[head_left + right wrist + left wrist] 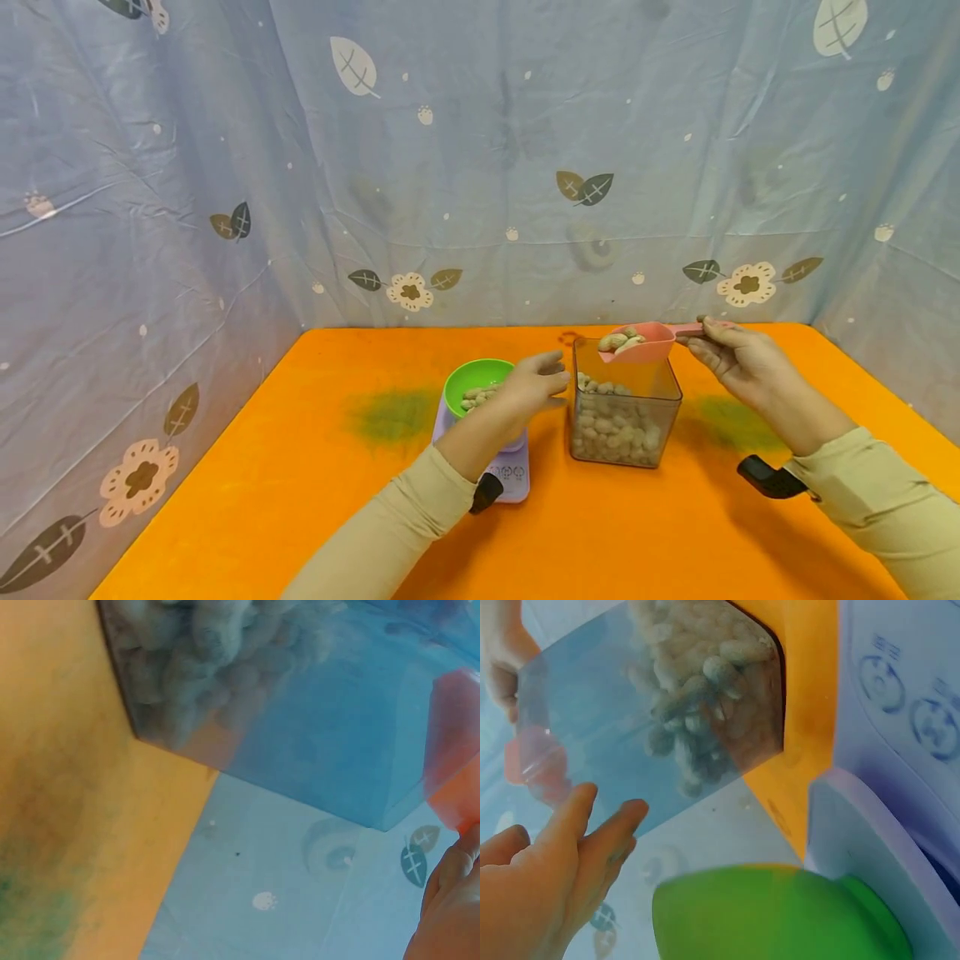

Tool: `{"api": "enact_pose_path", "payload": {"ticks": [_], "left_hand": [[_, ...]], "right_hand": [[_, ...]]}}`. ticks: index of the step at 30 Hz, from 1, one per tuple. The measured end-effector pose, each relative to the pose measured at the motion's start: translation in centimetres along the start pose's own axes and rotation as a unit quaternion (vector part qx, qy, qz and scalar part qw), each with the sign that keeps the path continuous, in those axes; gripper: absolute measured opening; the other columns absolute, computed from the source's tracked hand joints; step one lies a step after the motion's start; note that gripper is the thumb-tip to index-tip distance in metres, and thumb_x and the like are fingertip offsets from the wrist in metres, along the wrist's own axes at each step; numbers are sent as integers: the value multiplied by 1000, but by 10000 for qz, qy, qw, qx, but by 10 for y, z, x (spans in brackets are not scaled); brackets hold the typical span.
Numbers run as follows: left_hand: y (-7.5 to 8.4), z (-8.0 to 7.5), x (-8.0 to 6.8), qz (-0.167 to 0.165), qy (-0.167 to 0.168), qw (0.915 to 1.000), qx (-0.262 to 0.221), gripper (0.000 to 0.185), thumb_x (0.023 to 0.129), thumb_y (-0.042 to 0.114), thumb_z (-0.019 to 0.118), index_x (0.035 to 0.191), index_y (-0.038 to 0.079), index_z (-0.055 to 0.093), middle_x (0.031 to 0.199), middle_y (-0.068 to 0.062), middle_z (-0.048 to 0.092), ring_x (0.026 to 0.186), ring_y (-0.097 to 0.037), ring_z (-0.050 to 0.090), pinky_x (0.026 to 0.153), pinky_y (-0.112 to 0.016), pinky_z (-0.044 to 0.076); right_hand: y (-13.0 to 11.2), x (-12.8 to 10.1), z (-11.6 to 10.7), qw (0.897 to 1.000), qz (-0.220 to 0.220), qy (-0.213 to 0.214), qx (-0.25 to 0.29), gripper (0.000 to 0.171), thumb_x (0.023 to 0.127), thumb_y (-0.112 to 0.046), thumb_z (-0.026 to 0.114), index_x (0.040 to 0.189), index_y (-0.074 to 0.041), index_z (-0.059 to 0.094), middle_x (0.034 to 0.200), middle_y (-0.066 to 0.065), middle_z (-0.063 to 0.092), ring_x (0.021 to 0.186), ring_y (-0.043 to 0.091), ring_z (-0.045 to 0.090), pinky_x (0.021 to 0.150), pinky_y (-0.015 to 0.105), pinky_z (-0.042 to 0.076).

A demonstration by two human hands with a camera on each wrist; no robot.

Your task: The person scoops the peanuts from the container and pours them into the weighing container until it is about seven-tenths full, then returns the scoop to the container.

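Observation:
My right hand [738, 362] grips the handle of a pink scoop [651, 343], which holds several peanuts [621, 340] over the rim of a clear bin [626, 417]. Unshelled peanuts fill the lower part of that bin. Nothing is in my left hand [534, 385]; its fingers extend toward the bin's left side, over the edge of a green bowl [468, 372]. More peanuts lie inside the bowl, which sits on a lilac kitchen scale [517, 483]. My left forearm hides part of the bowl and scale. In the left wrist view, the left fingers [622, 825] are spread beside the bin.
An orange cloth [300, 467] with green patches covers the table. Behind and at both sides hangs a pale blue curtain [480, 150] printed with leaves and flowers. Each sleeve carries a black wrist device, one of them at the right wrist [772, 478].

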State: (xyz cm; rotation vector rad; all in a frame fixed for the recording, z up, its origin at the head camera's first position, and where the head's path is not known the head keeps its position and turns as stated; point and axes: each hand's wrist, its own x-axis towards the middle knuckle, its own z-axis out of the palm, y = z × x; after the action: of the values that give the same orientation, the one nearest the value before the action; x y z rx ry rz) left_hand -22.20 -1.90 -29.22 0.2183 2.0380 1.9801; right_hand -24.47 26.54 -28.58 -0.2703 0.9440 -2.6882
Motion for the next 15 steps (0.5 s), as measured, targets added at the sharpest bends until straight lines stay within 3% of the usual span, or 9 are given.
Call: {"api": "enact_pose_path", "payload": {"ticks": [15], "left_hand": [[4, -32, -25, 315, 102, 9992, 227, 50, 102, 5, 46, 149, -3, 31, 150, -22, 36, 134, -37, 40, 107, -46, 40]], "right_hand": [[8, 8, 23, 9990, 80, -254, 350, 33, 102, -2, 37, 93, 11, 66, 92, 25, 69, 86, 33, 70, 78, 32, 59]]}}
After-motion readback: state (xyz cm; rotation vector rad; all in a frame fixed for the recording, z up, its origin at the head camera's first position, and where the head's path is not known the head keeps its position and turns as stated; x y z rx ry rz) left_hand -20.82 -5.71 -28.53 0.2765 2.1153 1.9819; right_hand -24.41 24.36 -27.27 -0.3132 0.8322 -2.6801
